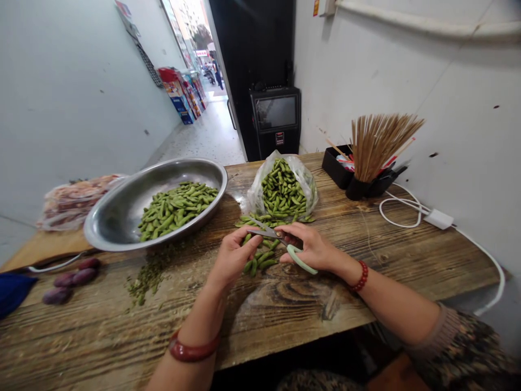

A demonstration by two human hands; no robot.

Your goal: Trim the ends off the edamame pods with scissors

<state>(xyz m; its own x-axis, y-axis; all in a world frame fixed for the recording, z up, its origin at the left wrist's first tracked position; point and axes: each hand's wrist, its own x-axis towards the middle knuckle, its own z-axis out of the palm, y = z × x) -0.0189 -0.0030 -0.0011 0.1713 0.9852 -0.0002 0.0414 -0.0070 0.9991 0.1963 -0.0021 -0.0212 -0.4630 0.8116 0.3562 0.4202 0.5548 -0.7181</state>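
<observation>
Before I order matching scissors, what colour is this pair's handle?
The scissors' handle is pale green, seen in the head view.

From the green-handled metal scissors (266,233), a wide silvery metal bowl (120,214) blocks ten o'clock, a translucent plastic bag (308,182) twelve. At one, a hand could pass beside the bag.

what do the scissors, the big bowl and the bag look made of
Scissor blades: thin, grey, smooth; probably steel.
Scissor handle: smooth, evenly pale green; likely plastic.
Big bowl: polished metal, judging by its silvery shine, perhaps stainless steel.
Bag: whitish, see-through, crinkled film, so likely thin plastic.
</observation>
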